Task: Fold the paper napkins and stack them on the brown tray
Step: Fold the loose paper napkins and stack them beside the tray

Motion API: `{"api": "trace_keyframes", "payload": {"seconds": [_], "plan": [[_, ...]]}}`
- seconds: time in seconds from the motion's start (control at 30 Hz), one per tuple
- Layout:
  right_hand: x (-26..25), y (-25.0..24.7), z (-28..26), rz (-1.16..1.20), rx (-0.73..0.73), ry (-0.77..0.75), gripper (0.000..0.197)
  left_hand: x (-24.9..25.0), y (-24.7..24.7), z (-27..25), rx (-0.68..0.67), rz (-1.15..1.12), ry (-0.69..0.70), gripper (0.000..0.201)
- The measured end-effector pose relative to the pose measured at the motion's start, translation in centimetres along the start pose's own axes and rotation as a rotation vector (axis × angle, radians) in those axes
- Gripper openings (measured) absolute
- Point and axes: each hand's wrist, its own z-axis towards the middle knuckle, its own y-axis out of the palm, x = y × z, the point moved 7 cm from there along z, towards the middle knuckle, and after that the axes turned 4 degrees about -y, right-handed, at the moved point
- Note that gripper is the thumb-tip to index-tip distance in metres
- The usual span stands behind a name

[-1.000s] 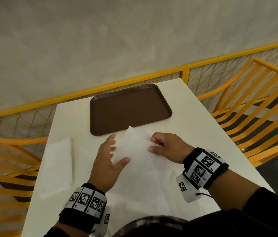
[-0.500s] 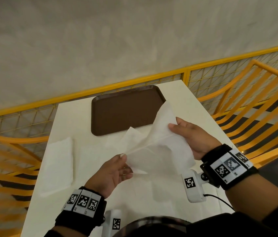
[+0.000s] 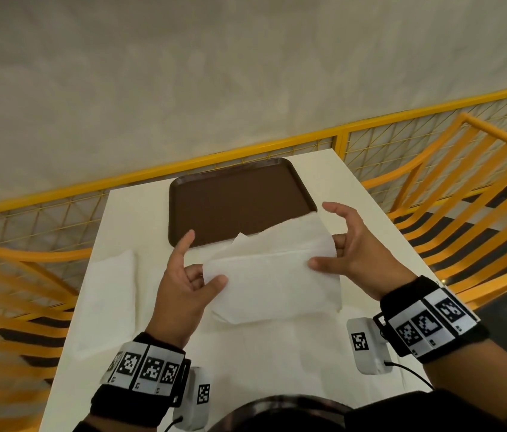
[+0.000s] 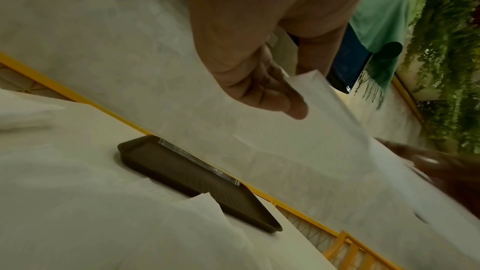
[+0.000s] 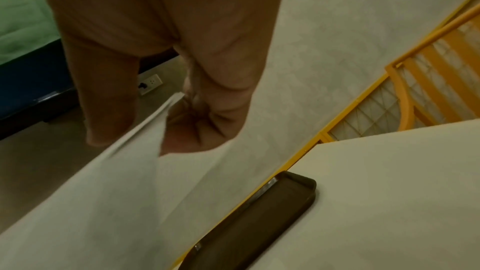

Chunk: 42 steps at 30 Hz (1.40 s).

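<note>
Napkin [image 3: 272,282]: white paper, doubled over, held up off the bench [image 3: 358,213] between both hands, above the middle of the bench and just near of the tray. Its upper layers overlap the tray's near right corner in the head view. Lower edge hangs loose.

Left hand [image 3: 180,285]: grips the napkin's left end. Thumb lies on the near face, curled fingers [image 3: 194,274] behind it; index finger points up, free of the paper. The left wrist view shows the thumb [image 4: 291,104] pressed on the sheet's edge.

Right hand [image 3: 351,254]: pinches the napkin's right end, thumb on the near face, fingers [image 3: 337,241] behind. Index finger is raised and bent above the paper, not touching it. The right wrist view shows the paper's edge caught between the thumb [image 5: 109,110] and the fingers.

Tray [image 3: 233,204]: brown, rectangular, rounded corners, flat at the far edge of the bench, nothing resting in it.

Second napkin [image 3: 108,300]: white, folded, lying flat along the left edge of the bench, well apart from the hands.

More white paper [image 3: 292,344]: spread flat on the near part of the bench beneath the held napkin; sheet count unclear.

Railing [image 3: 246,151]: yellow metal with mesh, running behind the far edge of the bench and along both sides.

Wristbands [image 3: 146,369]: black, with printed square markers, one on each wrist.
</note>
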Motion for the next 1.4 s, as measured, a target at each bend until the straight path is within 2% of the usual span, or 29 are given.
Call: {"api": "trace_keyframes", "payload": {"seconds": [0.03,0.1,0.17,0.2,0.4,0.6,0.67,0.73,0.8,0.87,0.9,0.97,1.03,1.07,1.13,1.2,1.27,1.33,1.4], "plan": [[-0.2,0.1,-0.1,-0.037,-0.01,-0.026,0.076,0.2,0.0,-0.1,0.002,0.028,0.011,0.059],[-0.5,0.1,-0.1,-0.148,0.003,-0.071,0.053,0.4,-0.2,-0.2,0.032,0.114,0.036,0.034],[-0.7,0.0,0.0,-0.308,0.045,-0.1,0.031,0.4,-0.7,-0.2,0.078,0.145,0.061,0.023],[-0.6,-0.1,0.1,-0.365,0.065,-0.105,0.026,0.4,-0.9,-0.2,0.099,0.144,0.071,0.022],[-1.5,0.1,0.0,-0.421,0.137,-0.237,0.017,0.8,-1.4,-0.5,0.143,0.114,0.095,0.02],[-2.6,0.6,0.1,-0.575,0.171,-0.411,0.013,0.7,-2.7,-0.4,0.219,0.279,0.115,0.016],[-3.0,1.1,-0.1,-0.689,0.16,-0.468,0.014,0.7,-3.1,-0.5,0.271,0.446,0.136,0.018],[-3.7,2.0,-0.4,-0.752,0.115,-0.535,0.016,1.2,-2.9,-0.8,0.294,0.757,0.196,0.023],[-4.3,3.3,-0.8,-0.794,0.021,-0.616,0.015,1.3,-1.9,-1.1,0.216,0.977,0.242,0.04],[-4.2,5.3,-1.3,-0.921,-0.093,-0.677,0.012,0.6,-0.4,-1.4,0.059,1.094,0.29,0.065],[-3.9,6.4,-1.4,-0.979,-0.154,-0.693,0.009,0.2,0.5,-1.6,-0.017,1.114,0.335,0.069],[-3.7,8.1,-1.8,-1.035,-0.249,-0.737,0.007,-0.5,1.7,-1.9,-0.109,1.073,0.421,0.056],[-3.9,9.2,-1.9,-1.031,-0.274,-0.777,0.013,-0.6,1.6,-2.0,-0.112,1.001,0.448,0.031],[-4.2,9.4,-1.9,-1.017,-0.26,-0.785,0.013,-0.7,1.3,-1.9,-0.11,0.963,0.414,0.027],[-4.4,9.4,-1.7,-0.981,-0.208,-0.778,0.009,-1.2,-0.2,-1.2,-0.116,0.893,0.259,0.021],[-4.2,9.1,-1.5,-0.957,-0.174,-0.739,0.022,-1.6,-3.0,0.1,-0.051,0.867,0.155,0.019],[-3.7,8.6,-1.3,-0.945,-0.163,-0.696,0.03,-1.7,-7.1,1.5,0.11,0.866,0.082,0.019],[-3.2,8.1,-1.3,-0.935,-0.153,-0.661,0.024,-2.3,-12.5,3.1,0.331,0.887,-0.025,0.02],[-2.8,7.6,-1.4,-0.922,-0.156,-0.643,0.015,-3.3,-17.6,4.3,0.496,0.909,-0.163,0.029]]}}
